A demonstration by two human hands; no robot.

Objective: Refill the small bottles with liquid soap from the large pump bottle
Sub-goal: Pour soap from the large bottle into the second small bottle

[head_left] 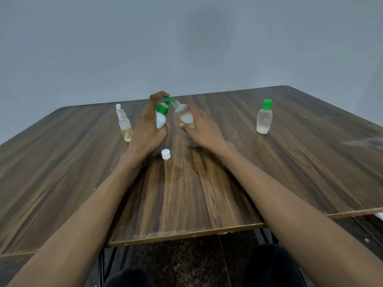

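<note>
A: The left hand (148,125) grips the green-capped pump bottle (161,118), fingers curled round it, spout tipped toward the small bottle (185,116) in the right hand (202,126).

B: Right fingers wrap that one, both held above the bench (290,172). Risk?

A: Soap missing the narrow neck (both bottles are tilted), probably smearing the bench.

You sit at a dark wood-grain table (290,162) against a plain grey wall (186,42), dark floor (182,259) under its near edge
</note>
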